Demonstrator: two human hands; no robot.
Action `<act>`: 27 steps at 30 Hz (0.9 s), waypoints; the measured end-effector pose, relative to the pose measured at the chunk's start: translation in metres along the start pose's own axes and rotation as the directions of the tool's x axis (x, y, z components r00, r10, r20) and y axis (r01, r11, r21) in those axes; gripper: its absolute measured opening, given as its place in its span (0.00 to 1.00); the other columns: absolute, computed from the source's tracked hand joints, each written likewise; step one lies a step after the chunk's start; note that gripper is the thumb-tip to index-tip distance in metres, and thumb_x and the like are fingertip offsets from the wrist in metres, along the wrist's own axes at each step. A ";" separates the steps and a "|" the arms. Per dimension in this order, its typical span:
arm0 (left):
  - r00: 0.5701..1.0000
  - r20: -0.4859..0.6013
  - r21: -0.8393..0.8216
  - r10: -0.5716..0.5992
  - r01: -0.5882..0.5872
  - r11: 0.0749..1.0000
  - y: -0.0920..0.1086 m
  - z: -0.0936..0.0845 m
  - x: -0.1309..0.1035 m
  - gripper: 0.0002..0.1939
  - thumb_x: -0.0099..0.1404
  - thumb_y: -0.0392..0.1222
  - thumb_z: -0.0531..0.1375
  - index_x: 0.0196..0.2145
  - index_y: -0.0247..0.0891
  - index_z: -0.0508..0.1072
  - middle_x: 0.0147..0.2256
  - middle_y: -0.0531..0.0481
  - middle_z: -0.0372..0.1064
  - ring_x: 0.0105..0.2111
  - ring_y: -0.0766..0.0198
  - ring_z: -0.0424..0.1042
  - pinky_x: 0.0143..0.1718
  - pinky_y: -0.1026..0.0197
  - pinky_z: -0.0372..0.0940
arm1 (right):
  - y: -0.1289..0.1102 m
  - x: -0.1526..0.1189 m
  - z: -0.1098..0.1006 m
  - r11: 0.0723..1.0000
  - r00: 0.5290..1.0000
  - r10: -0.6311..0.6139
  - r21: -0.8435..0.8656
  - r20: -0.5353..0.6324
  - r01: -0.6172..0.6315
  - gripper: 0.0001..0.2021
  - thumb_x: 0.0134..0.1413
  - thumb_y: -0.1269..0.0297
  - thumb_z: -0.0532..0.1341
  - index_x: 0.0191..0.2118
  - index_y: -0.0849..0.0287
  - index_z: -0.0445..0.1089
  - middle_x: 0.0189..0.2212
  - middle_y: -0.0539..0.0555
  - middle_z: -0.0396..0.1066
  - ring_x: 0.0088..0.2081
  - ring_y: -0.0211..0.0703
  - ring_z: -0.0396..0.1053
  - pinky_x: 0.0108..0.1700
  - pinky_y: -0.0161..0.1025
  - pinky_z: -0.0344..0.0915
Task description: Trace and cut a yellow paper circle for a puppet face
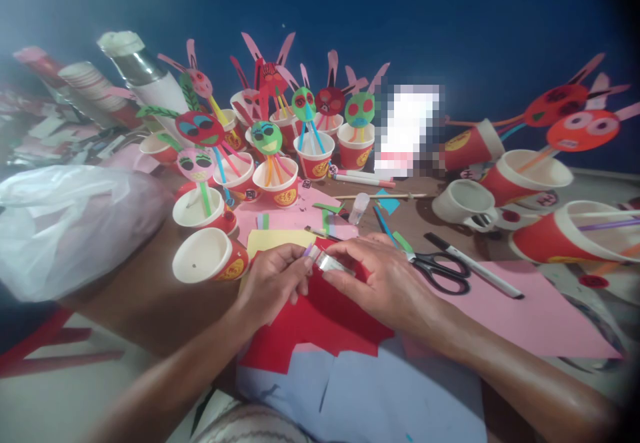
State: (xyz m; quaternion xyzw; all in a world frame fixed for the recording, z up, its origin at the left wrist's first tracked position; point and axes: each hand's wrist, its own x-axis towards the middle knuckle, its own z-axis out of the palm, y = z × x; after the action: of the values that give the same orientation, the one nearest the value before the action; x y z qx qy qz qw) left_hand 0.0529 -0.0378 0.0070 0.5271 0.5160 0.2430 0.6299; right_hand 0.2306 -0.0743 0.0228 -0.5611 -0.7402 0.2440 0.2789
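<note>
My left hand (pixel 284 271) and my right hand (pixel 373 269) meet over a sheet of red paper (pixel 320 323). Between them is a small pale tube (pixel 327 263), which looks like a glue stick. The fingers of my right hand are closed round its labelled body. At its lilac end, my left thumb and fingertips pinch; exactly what lies between them is partly hidden. Beyond my right hand stands a small clear cap (pixel 359 209). Black-handled scissors (pixel 443 271) and a black-and-white marker (pixel 475 266) lie just to the right, on pink paper (pixel 540 309).
Several red-and-white paper cups (pixel 277 183) with paper faces on straws stand at the back. An empty paper cup (pixel 203 256) sits front left, near a white plastic bag (pixel 80 229). At right are a white mug (pixel 465 201) and more cups. Yellow paper (pixel 280 237) lies beyond my hands.
</note>
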 end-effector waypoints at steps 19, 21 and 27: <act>0.997 0.083 -0.235 0.006 0.013 0.972 -0.014 0.004 0.000 0.10 0.58 0.44 0.60 0.26 0.34 0.67 0.18 0.56 0.62 0.15 0.74 0.60 0.13 0.72 0.52 | 0.002 0.003 -0.001 0.988 0.987 0.128 -0.102 0.098 -0.118 0.07 0.55 0.59 0.56 0.33 0.56 0.68 0.24 0.48 0.71 0.29 0.41 0.67 0.36 0.39 0.55; 0.993 0.119 -0.250 0.000 0.030 0.968 -0.015 0.004 0.000 0.10 0.58 0.45 0.60 0.27 0.34 0.68 0.18 0.57 0.63 0.14 0.75 0.59 0.13 0.72 0.51 | 0.004 0.003 0.000 0.987 0.981 0.152 -0.065 0.125 -0.145 0.08 0.55 0.59 0.56 0.33 0.56 0.68 0.25 0.48 0.72 0.29 0.40 0.68 0.33 0.38 0.56; 0.965 0.264 -0.362 -0.012 0.110 0.926 -0.008 -0.001 0.001 0.13 0.54 0.46 0.63 0.26 0.33 0.67 0.18 0.56 0.64 0.12 0.76 0.59 0.11 0.73 0.51 | 0.006 0.002 -0.002 0.973 0.969 0.124 0.164 0.213 -0.160 0.13 0.56 0.53 0.55 0.43 0.53 0.67 0.29 0.48 0.73 0.29 0.39 0.68 0.32 0.35 0.60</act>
State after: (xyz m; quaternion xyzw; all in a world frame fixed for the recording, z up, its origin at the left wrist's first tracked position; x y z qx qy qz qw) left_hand 0.0505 -0.0390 -0.0005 0.4081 0.3906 0.2466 0.7874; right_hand 0.2361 -0.0709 0.0204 -0.5576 -0.6973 0.3849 0.2338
